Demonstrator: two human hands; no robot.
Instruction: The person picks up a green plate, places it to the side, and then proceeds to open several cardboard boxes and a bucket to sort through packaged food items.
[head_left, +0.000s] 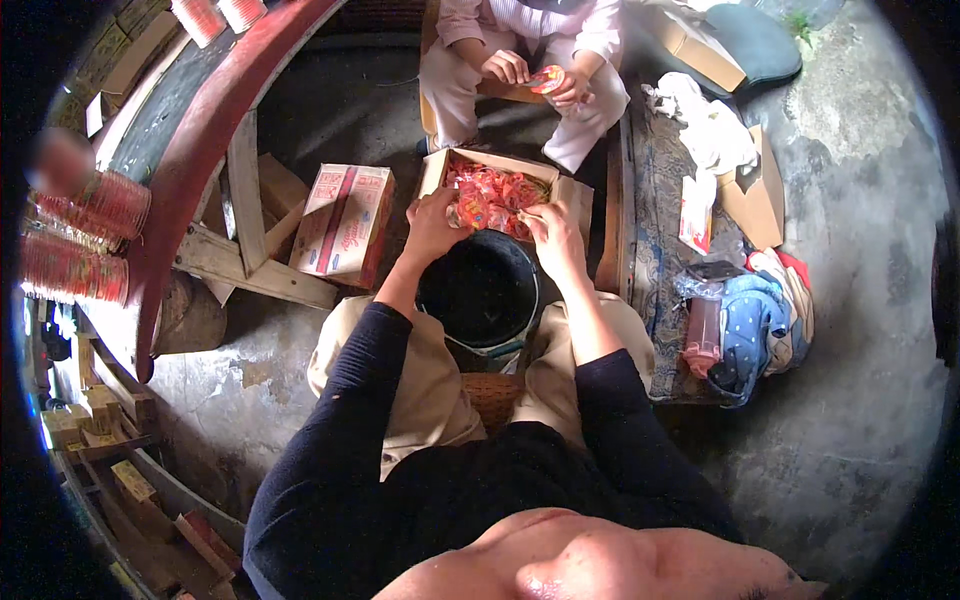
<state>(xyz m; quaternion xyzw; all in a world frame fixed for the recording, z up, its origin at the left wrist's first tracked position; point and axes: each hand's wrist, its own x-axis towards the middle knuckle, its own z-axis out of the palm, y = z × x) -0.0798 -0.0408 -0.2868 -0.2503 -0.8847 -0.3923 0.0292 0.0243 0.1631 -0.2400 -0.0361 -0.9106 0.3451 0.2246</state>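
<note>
Stained grey concrete floor [860,330], patterned mat [660,250] right, curved red wooden frame [190,150] left, daylight from above.

Hidden, cropped and blurred parts of the head view

The left hand [432,225] and right hand [553,235] meet over one red packet [472,212], so most of it is covered and their fingertips cannot be made out. The open carton [566,188] hides its lower wall behind the black bucket [480,292], whose bottom is too dark to read. At the top centre, a seated co-worker [520,50] is cut off by the frame's upper edge above the chest; the small red item [547,79] in that person's hands is too small to identify. At the far left, the stacked red cups [85,235] smear into blur, and the dark rim swallows the corners.
</note>
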